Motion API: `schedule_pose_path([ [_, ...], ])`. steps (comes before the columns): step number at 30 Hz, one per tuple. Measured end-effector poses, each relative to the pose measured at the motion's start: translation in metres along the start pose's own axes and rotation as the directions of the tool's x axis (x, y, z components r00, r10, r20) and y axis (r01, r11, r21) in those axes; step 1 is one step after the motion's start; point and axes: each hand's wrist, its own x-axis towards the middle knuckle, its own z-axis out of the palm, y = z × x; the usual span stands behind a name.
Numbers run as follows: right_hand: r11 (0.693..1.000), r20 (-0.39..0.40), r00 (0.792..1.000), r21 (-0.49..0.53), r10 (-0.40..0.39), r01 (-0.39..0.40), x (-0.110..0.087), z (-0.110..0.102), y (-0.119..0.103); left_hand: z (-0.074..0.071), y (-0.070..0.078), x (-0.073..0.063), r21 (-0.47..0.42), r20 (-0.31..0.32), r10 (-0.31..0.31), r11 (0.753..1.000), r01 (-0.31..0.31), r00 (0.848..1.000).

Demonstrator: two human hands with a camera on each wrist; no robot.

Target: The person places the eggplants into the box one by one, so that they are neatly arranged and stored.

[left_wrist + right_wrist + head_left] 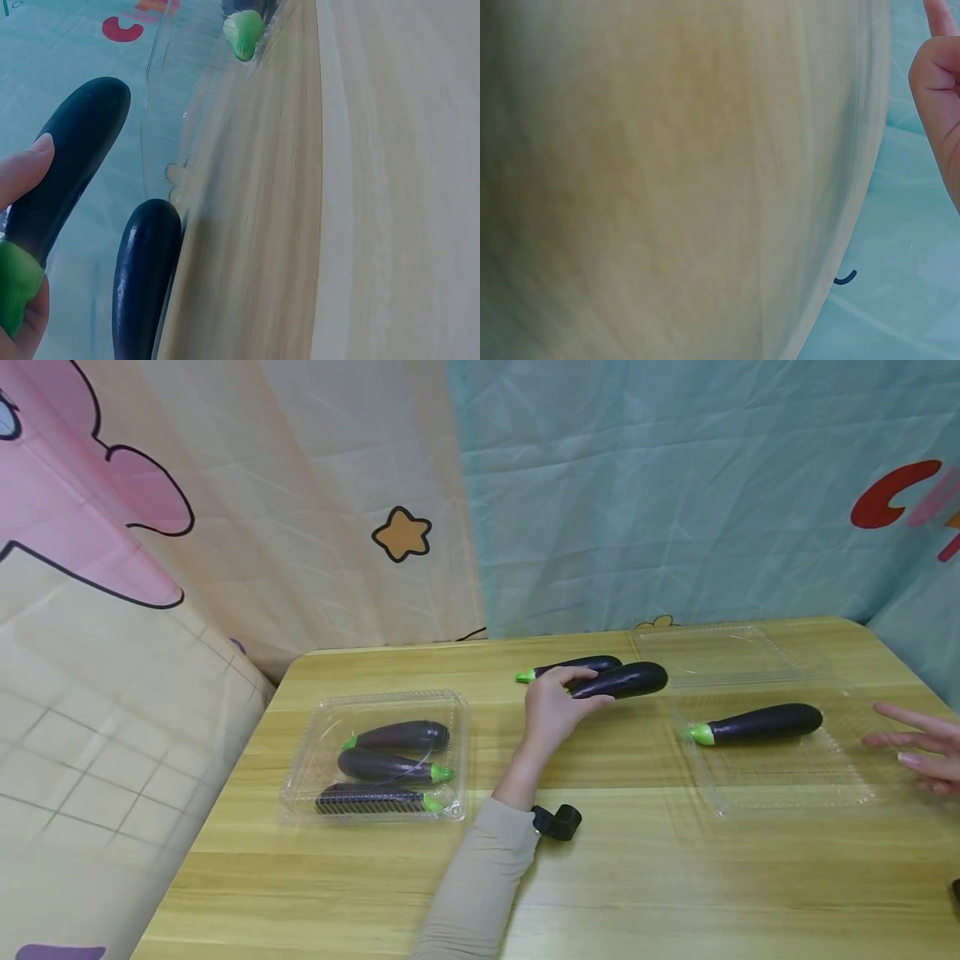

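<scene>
"What are the hands doing?"

"The left hand pinches an eggplant between thumb and fingers, above the tabletop. The right hand has its fingers spread apart."

"What's closest to them?"

"Just beyond the left hand lies a second eggplant. Between the hands, the open clear box holds a third eggplant."

"And farther out?"

"Left of the left hand, a closed clear box holds three more eggplants."
</scene>
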Motion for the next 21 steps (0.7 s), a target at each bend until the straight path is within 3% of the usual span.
schedule_pose_path([
  [6, 1.0, 0.004, 1.0, 0.021, -0.001, 0.001, 0.0, 0.0, 0.0, 0.001, 0.006, -0.002, 0.003, 0.025, 0.011, 1.0, -0.011, 1.0],
  [12, 0.999, -0.047, 0.998, 0.01, 0.046, -0.046, -0.002, 0.003, -0.001, 0.004, 0.011, -0.004, 0.017, 0.05, 0.033, 0.999, -0.034, 0.998],
  [21, 0.998, -0.054, 0.997, -0.024, 0.05, -0.052, -0.003, 0.003, -0.002, 0.014, 0.018, -0.011, 0.094, 0.095, 0.111, 0.988, -0.12, 0.989],
])
